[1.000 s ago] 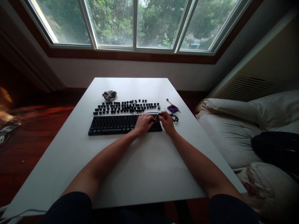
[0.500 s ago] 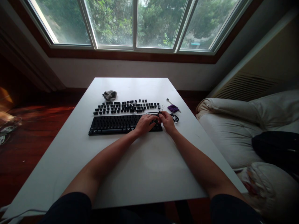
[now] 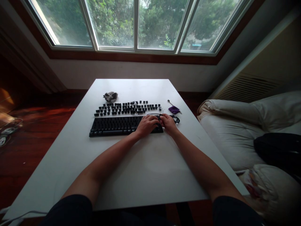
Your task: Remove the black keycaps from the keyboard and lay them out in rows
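A black keyboard (image 3: 115,126) lies across the white table, with many key switches bare and a row of caps along its near edge. Over its right end is my left hand (image 3: 147,124), its fingers bent and the tips meeting my right fingers; what they hold is hidden. My right hand (image 3: 168,123) is closed in a pinch on a small wire keycap puller (image 3: 163,110), whose thin wires stick up above the fingers. Rows of loose black keycaps (image 3: 128,108) lie behind the keyboard. A coiled black cable (image 3: 176,119) rests just right of my right hand.
A crumpled grey cloth (image 3: 110,96) lies at the back left of the table (image 3: 145,169). Toward the back right are a small brush (image 3: 171,103) and a purple cloth or pouch (image 3: 174,109). A pale sofa (image 3: 225,135) stands along the right side, near the table edge.
My left fingers have drawn in closer to my right fingertips, and my right hand has dropped slightly. The keyboard and the loose keycaps stay in place.
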`<state>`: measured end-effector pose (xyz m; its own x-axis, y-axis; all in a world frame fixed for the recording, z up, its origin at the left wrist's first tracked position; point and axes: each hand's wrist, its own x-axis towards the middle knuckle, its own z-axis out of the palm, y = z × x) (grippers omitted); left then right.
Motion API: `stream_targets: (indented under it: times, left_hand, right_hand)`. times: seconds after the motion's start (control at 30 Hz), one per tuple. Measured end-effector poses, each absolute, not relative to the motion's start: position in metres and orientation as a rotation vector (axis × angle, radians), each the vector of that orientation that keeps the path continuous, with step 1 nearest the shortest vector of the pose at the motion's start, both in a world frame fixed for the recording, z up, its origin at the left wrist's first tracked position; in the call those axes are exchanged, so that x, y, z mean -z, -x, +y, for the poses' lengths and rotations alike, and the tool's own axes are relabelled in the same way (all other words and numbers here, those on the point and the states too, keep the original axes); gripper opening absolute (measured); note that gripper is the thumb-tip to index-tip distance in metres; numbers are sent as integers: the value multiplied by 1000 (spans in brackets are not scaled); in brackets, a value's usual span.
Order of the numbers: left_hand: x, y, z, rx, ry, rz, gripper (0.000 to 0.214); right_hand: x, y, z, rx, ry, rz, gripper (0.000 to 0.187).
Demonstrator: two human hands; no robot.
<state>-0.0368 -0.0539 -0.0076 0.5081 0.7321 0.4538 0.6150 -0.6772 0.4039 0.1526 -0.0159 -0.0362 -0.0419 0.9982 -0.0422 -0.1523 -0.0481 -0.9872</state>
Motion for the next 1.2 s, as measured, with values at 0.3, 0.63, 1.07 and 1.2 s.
stream_targets:
  times: [0.3, 0.63, 1.07, 1.2]
  left_hand:
    - [5, 37, -49, -1032, -2237, 1093, 18]
    - [5, 48, -25, -1044, -2298, 1494, 13]
    - [13, 42, 46, -664, -2462, 1788, 15]
    - [16, 40, 49, -628, -2440, 1819, 16]
  right_hand:
    - [35, -155, -18, -1310, 1114, -1199, 30]
    - [48, -160, -12, -1105, 1099, -1121, 26]
    - [54, -167, -13, -1085, 1048, -1115, 26]
    - [54, -168, -13, -1093, 1038, -1114, 26]
